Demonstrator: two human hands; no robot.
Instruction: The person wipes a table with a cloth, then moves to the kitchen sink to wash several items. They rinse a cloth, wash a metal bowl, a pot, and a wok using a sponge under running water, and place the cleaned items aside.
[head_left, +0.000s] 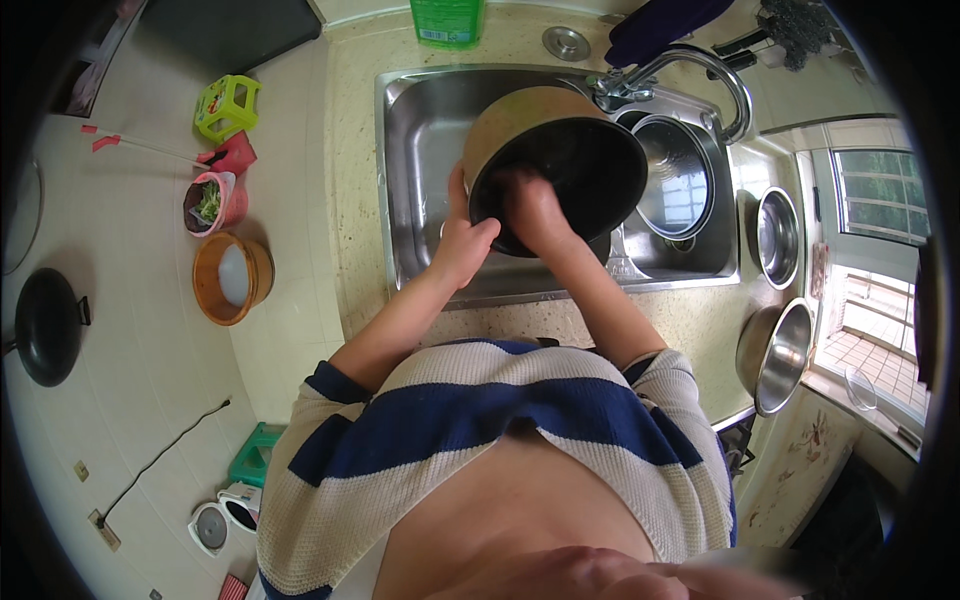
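Observation:
A deep cooking pot with a tan outside and a black inside is tilted over the large left bowl of a stainless steel sink. Its mouth faces me and to the right. My left hand grips the pot at its lower left rim, thumb at the edge and fingers along the outer wall. Inside the pot is my right hand, blurred, its fingers against the dark inner wall. Whether it holds anything cannot be seen.
A chrome faucet curves over the sink's right bowl, where a round shiny basin sits. Two steel bowls, one small and one larger, stand at the right. Behind the sink are a green container and a metal drain strainer.

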